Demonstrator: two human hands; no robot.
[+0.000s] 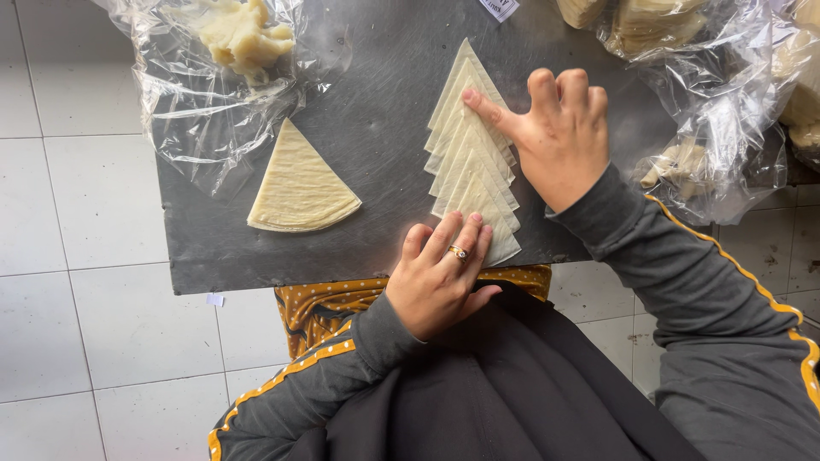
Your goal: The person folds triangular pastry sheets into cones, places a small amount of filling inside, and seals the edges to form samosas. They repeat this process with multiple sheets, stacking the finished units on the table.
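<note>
Left hand (pixel 440 277) flat, fingers spread, no grip closed: fingertips press the bottom wedge of the fanned row of pastry triangles (pixel 472 162). Right hand (pixel 559 137) also open, index finger pinning the upper wedges, other fingers curled up. Row sits mid-right on the dark table (pixel 376 111). Step looks like spacing/aligning the overlapped wedges. Next move likely needs light, even pressure so sheets slide without tearing. Separate wedge stack (pixel 299 183) lies apart to the left; dough lump in plastic bag (pixel 239 34) beyond.

Clear plastic bags (pixel 205 94) flanking slab; white label (pixel 499 8)
</note>
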